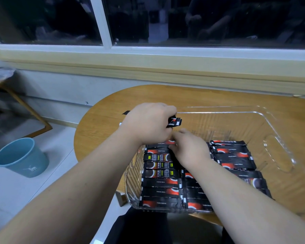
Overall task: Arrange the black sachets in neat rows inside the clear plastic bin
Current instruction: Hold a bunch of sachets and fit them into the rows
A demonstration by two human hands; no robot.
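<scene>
A clear plastic bin (264, 131) stands on a round wooden table (102, 124). Black sachets with red and white marks (161, 182) lie in rows across its near half, with another row (233, 155) to the right. My left hand (148, 124) hovers over the bin's far left corner and grips a small bundle of black sachets (174, 122). My right hand (188, 148) lies below it, fingers on the top sachet of the left row (163, 143); whether it pinches that sachet is hidden. The far half of the bin holds nothing.
A stray black sachet (126, 113) lies on the table just left of my left hand. A blue bucket (23, 156) stands on the floor at the left. A window sill and wall run behind the table. A wooden frame leans at the far left.
</scene>
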